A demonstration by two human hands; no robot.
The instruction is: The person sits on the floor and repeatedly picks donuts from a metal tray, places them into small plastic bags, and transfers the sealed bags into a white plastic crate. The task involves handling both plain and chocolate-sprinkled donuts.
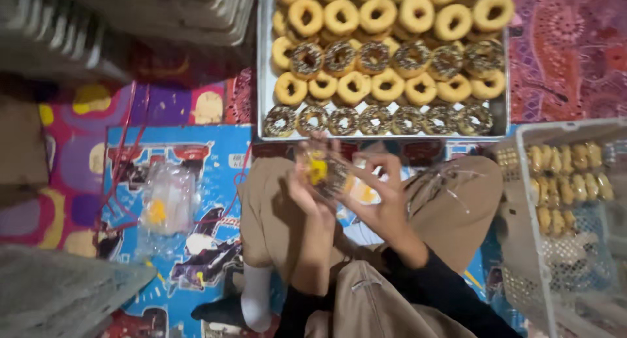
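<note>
— Clear plastic, mid-frame: what grips it?
— Both. The left hand (pixel 307 188) and right hand (pixel 379 191) are clamped on a doughnut packet (pixel 324 171), blurred, just below the metal tray (pixel 262 70) of doughnuts.
— And at right?
— A white basket (pixel 522 201) of wrapped ones; loose plastic bags (pixel 168 201) lie left.

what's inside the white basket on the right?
The basket holds rows of packed doughnuts in its upper part. Lower down only the mesh shows, blurred; anything beneath the packs is covered.
</note>
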